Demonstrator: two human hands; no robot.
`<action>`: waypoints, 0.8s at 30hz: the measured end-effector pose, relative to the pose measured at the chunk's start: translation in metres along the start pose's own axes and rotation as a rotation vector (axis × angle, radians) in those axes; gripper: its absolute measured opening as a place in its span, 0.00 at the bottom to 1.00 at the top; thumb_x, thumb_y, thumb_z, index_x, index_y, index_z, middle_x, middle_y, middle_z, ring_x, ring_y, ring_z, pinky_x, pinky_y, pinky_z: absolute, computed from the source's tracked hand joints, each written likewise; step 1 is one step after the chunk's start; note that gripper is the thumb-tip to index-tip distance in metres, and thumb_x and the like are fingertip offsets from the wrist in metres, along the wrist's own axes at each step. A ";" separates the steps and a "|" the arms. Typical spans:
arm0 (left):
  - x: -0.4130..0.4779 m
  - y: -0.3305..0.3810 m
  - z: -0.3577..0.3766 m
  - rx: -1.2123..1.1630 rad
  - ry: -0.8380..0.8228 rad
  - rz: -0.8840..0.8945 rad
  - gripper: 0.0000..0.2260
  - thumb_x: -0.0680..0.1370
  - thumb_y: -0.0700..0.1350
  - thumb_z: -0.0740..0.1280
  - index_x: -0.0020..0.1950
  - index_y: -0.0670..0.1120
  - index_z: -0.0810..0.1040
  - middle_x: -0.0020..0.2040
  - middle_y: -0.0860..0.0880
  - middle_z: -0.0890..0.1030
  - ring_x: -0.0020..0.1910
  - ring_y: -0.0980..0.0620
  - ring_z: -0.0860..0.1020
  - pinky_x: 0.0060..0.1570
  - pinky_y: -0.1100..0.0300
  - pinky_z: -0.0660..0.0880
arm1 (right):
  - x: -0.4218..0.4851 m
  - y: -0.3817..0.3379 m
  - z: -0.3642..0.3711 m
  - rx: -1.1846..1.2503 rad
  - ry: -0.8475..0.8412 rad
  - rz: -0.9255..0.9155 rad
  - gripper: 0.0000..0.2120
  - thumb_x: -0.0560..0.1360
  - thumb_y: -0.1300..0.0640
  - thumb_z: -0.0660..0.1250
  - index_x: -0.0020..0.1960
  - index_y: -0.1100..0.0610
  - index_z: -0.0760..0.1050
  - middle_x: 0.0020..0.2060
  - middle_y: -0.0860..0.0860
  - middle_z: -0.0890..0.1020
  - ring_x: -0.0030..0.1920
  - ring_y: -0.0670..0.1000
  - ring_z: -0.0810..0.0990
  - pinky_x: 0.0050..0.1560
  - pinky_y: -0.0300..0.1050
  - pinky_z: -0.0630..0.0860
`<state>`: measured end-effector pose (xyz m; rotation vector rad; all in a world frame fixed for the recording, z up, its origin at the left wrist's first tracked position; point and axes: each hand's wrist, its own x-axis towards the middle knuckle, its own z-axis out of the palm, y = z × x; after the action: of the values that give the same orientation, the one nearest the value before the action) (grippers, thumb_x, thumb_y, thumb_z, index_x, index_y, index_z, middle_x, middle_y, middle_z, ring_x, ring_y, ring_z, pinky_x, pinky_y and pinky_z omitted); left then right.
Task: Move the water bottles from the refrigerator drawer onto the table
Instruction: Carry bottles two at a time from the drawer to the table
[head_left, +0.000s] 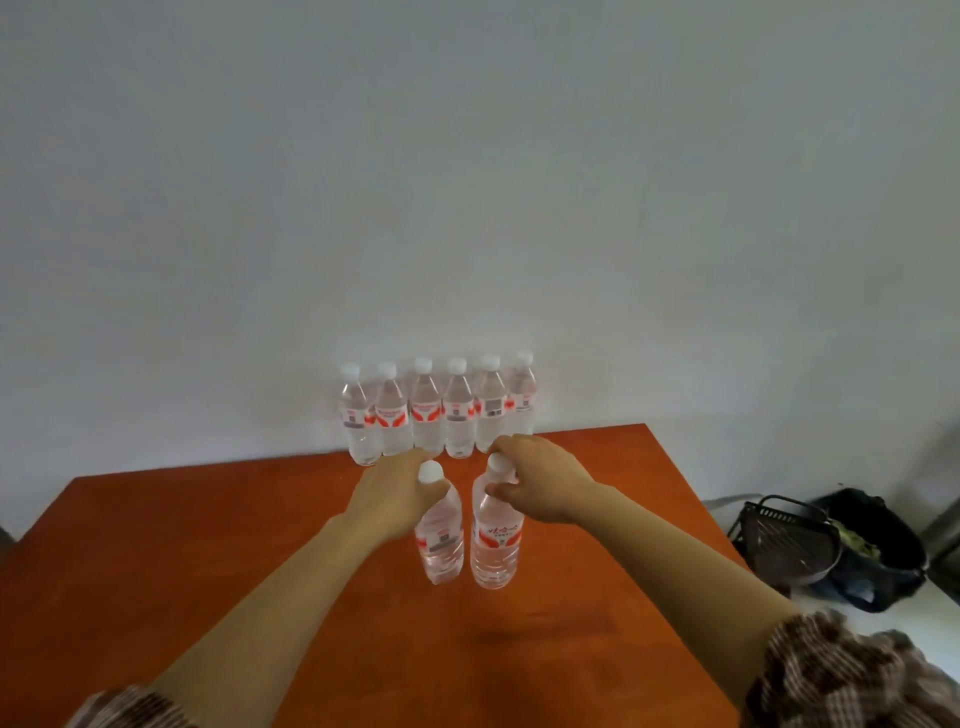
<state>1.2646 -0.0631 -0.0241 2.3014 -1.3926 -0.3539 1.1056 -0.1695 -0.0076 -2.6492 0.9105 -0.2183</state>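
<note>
My left hand (389, 499) is curled round the neck of the left bottle (440, 540), just under its white cap. My right hand (540, 478) grips the right bottle (496, 540) the same way, thumb and fingers closed below the cap. Both bottles are upright, long axis straight up and down. They sit side by side at the centre of the frame, close together but not touching, over the middle of the table (156, 571). Their bases look to be on the wood or just above it; I cannot tell which.

What matters now is the row (436, 410) of six bottles. It lies directly above my hands in the frame, along the table's far edge against the wall (467, 182). My fingertips are near the row's lower ends, and my two bottles stand well short of it, lower in the frame.

Neither hand is nearer, so I judge each should handle its own bottle. Either I let go here, or I slide both straight up-frame to start a second rank. Gripped this high, they could tip if pushed fast.
</note>
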 end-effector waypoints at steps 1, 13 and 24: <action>0.012 -0.012 -0.003 -0.001 -0.017 0.011 0.13 0.77 0.52 0.65 0.59 0.49 0.74 0.54 0.50 0.80 0.47 0.51 0.78 0.42 0.61 0.71 | 0.016 -0.005 0.006 0.004 -0.008 0.017 0.20 0.76 0.48 0.67 0.65 0.52 0.71 0.60 0.50 0.78 0.56 0.52 0.78 0.50 0.43 0.75; 0.138 -0.130 -0.032 -0.076 -0.138 0.020 0.07 0.76 0.49 0.67 0.53 0.50 0.74 0.50 0.51 0.79 0.45 0.53 0.77 0.41 0.63 0.72 | 0.171 -0.035 0.066 -0.079 -0.074 0.062 0.20 0.76 0.49 0.68 0.65 0.53 0.70 0.62 0.50 0.77 0.57 0.53 0.77 0.50 0.44 0.73; 0.198 -0.169 -0.044 -0.054 -0.128 0.045 0.05 0.75 0.47 0.66 0.50 0.50 0.73 0.43 0.50 0.77 0.38 0.55 0.74 0.32 0.64 0.64 | 0.252 -0.057 0.090 -0.129 -0.095 0.070 0.18 0.77 0.51 0.66 0.64 0.57 0.70 0.58 0.54 0.78 0.53 0.57 0.79 0.43 0.47 0.72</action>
<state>1.5064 -0.1598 -0.0659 2.2339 -1.4743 -0.5267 1.3574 -0.2602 -0.0618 -2.7124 1.0153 -0.0176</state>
